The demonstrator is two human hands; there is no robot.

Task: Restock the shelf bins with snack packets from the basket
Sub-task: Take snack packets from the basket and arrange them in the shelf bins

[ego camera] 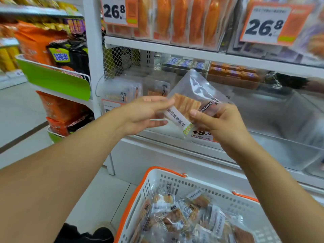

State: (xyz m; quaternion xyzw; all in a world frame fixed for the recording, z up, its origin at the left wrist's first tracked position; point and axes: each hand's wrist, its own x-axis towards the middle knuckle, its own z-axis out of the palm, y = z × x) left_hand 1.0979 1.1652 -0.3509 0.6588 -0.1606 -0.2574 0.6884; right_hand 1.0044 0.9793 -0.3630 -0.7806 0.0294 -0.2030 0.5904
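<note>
My right hand (pixel 219 120) has its fingers (pixel 198 114) curled round the snack packet (pixel 185 106), with the thumb pressed on its front near the bottom edge. My left hand (pixel 142 113) is at nine o'clock from the packet. Its fingers are straight and loose, and the tips just touch the packet's left edge, so it steadies the packet but does not grip it.

The packet is up in the air in front of the shelf, tilted, with its empty clear top pointing to one o'clock. I can see flat orange strips inside and a white label with black writing.

I think it is very light. The plastic looks thin, shiny and slippery, and the top part is floppy. The strips inside may snap if I squeeze hard. So I would hold it by the bottom edge or the label, where the food makes it stiffer, and pinch softly.

Just behind the packet, at eleven o'clock, is a clear shelf bin (pixel 122 92) with a few packets that look the same. I think mine goes there.

Down at six o'clock is the white basket (pixel 175 183) with orange handles. Many more packets (pixel 184 216) lie in it, so I think lots of work is left.
</note>
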